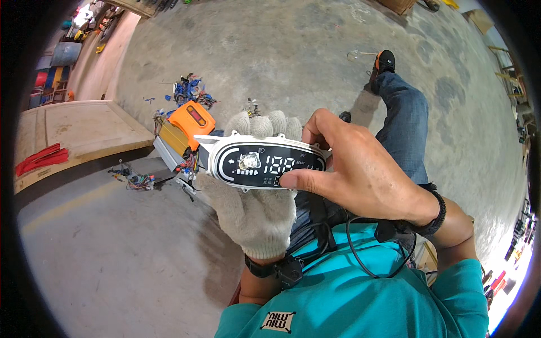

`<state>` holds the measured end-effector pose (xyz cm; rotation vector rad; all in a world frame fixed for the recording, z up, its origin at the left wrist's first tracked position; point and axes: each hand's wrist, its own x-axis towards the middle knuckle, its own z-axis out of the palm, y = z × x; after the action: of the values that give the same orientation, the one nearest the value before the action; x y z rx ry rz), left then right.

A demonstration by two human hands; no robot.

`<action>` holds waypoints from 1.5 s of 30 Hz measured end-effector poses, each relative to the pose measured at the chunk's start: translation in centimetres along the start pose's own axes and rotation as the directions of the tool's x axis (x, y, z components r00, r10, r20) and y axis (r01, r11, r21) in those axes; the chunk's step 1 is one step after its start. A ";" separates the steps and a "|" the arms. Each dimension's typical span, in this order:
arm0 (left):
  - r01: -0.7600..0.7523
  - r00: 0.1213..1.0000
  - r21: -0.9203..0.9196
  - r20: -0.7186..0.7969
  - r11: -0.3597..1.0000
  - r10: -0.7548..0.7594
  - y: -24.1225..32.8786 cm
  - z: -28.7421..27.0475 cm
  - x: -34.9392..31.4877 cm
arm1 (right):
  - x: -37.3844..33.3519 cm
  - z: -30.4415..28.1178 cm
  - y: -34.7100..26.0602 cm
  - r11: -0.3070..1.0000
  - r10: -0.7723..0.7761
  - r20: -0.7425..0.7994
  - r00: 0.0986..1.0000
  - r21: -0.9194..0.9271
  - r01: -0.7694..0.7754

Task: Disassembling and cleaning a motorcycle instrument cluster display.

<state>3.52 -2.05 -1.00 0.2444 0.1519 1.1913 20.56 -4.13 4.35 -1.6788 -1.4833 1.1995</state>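
Note:
An oval instrument display panel [265, 164] with a white rim and a black face lies across my gloved left palm, in the middle of the head view. A shiny damaged-looking patch marks the left part of its face. My left hand [253, 211], in a pale knitted glove, supports it from beneath, with fingertips showing past its far edge. My bare right hand [360, 169] grips the panel's right end, thumb on the face and fingers at the far edge. What the right fingers touch behind the panel is hidden.
Left of the panel are an orange plastic housing [192, 121] and a bundle of blue connectors and wires [191, 90]. A wooden board or table [84, 132] bears red strips [42, 158]. More loose wires [135, 179] lie nearby. Black cables [360, 265] cross my lap.

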 end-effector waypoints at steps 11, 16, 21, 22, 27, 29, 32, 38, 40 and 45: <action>0.043 0.995 -0.093 0.089 0.995 -0.035 0.2 -0.1 0.1 | -0.1 -0.7 0.7 0.996 -0.083 0.035 0.996 0.039 0.082; -0.008 0.997 0.026 0.082 1.000 0.006 0.0 0.0 0.1 | 0.0 -0.7 0.8 0.988 -0.095 0.007 0.995 0.120 0.093; -0.029 0.999 0.084 -0.011 0.996 0.030 0.0 0.4 0.2 | 0.1 -0.9 1.0 0.981 -0.054 0.011 0.998 0.189 0.051; -0.029 0.999 0.084 -0.011 0.996 0.030 0.0 0.5 0.2 | 0.1 -1.2 1.0 0.977 -0.002 0.068 0.998 0.211 -0.012; -0.028 0.996 0.015 -0.080 1.000 0.029 0.3 0.2 0.3 | 0.0 -1.9 1.7 0.870 0.038 0.170 0.985 0.479 -0.116; -0.038 0.989 0.134 -0.134 0.990 0.056 0.1 0.5 0.5 | 0.0 -1.6 1.6 0.876 0.072 0.198 0.978 0.455 -0.157; -0.049 0.979 0.208 -0.186 0.977 0.089 -0.4 0.4 0.4 | -0.3 -0.6 2.2 0.950 -0.017 0.134 0.991 0.310 -0.026; -0.043 0.975 0.226 -0.203 0.973 0.090 -0.3 0.6 0.3 | 0.1 -0.4 2.0 0.989 -0.113 0.086 0.990 0.105 0.104; -0.041 0.974 0.202 -0.209 0.979 0.084 -0.2 0.8 0.3 | 0.2 -0.5 1.9 0.991 -0.096 0.121 0.988 0.102 0.084; -0.022 0.992 0.044 -0.127 0.999 0.027 -0.2 0.5 0.4 | 0.2 -0.3 2.3 0.962 -0.105 0.145 0.984 0.266 0.064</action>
<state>3.92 -1.81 -0.54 0.2084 0.2869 1.2293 21.86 -4.35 2.37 -1.3589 -1.4033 1.4397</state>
